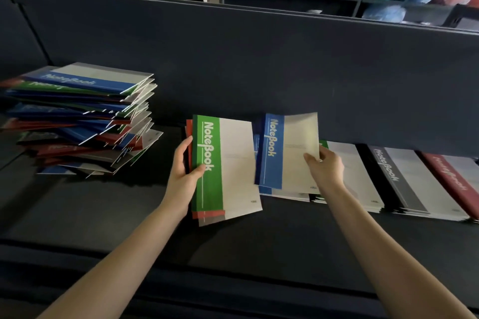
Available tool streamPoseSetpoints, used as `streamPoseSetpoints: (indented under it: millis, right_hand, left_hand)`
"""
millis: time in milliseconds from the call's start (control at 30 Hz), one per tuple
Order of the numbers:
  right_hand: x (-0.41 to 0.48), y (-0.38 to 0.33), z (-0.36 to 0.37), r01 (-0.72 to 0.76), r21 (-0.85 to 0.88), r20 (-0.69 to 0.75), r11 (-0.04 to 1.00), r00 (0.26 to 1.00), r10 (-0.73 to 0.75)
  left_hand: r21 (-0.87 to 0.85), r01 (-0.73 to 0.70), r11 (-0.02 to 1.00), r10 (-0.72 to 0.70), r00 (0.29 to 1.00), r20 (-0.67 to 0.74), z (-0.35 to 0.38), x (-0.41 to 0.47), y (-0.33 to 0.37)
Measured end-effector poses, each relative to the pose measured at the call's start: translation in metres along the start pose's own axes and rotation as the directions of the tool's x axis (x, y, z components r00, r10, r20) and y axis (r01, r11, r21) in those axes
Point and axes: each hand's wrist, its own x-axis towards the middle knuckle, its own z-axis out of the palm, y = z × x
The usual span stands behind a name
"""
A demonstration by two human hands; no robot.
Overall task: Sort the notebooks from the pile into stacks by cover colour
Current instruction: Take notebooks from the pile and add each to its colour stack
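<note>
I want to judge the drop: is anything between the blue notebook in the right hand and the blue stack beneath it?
Nothing visible does. The right hand pinches the blue notebook, tilted, directly above the blue stack. The left hand holds its green-topped bundle off to the left, not over that stack.

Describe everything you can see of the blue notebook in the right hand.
The blue notebook has a thin, card-like cover: a blue band with pale "NoteBook" lettering along the left side, off-white elsewhere. It is closed and tilted, held over the blue stack. The right hand holds it, its fingers pinching the right edge.
</note>
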Motion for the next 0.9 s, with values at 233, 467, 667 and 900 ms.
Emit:
streamPoseSetpoints:
  millis: [233,467,667,900]
  right_hand:
    - [0.002,0.005,0.018,0.012,-0.178,0.084,0.984,0.996,0.003]
    - [0.003,0.006,0.032,0.078,-0.306,0.137,0.949,0.990,-0.037]
    - [-0.010,-0.006,0.027,0.194,-0.267,0.118,0.944,0.979,-0.168]
    - [-0.033,-0.013,0.017,0.076,0.073,0.289,0.994,0.953,-0.094]
  left_hand:
    - [-0.015,0.022,1.000,-0.024,0.994,-0.103,-0.026,0.005,0.002]
    - [0.003,0.030,1.000,-0.029,0.998,-0.054,-0.017,0.005,-0.001]
    - [0.023,0.028,0.999,-0.028,0.999,0.025,0.003,0.007,0.000]
    - [0.018,-0.005,1.000,0.002,0.987,0.159,0.050,0.016,0.002]
